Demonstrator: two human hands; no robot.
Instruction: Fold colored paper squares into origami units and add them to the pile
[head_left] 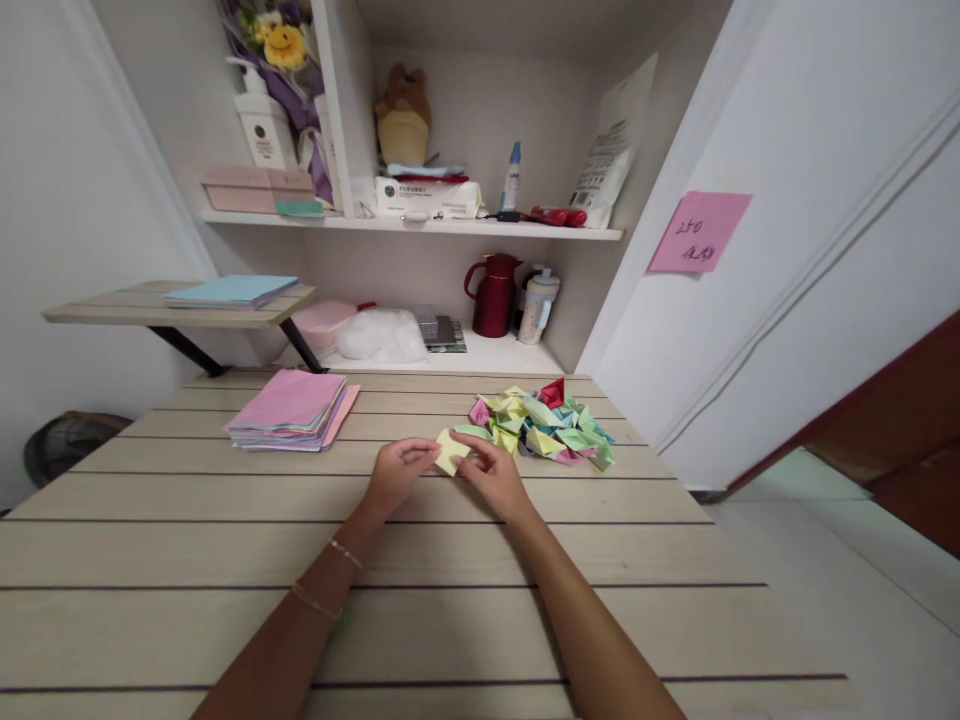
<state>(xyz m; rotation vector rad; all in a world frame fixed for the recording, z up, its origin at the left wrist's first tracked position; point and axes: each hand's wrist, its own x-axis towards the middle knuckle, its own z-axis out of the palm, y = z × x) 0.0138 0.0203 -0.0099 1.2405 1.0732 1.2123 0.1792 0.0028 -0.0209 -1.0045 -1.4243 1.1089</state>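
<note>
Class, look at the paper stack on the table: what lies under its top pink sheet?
Under the pink sheet, edges of other sheets show, including an orange one jutting out rightward. Their middles are covered, so their full number cannot be told.

The small yellow square point(452, 453) is showing matt paper, as are the stack of sheets point(289, 400) on the left and the folded pieces point(546, 412) on the right. The worktop point(450, 620) is displaying matt, wood-like grain. On the far side, the red jug point(495, 300) is looking smooth and glossy, the plush toy point(405, 105) soft and cloth-like.
</note>
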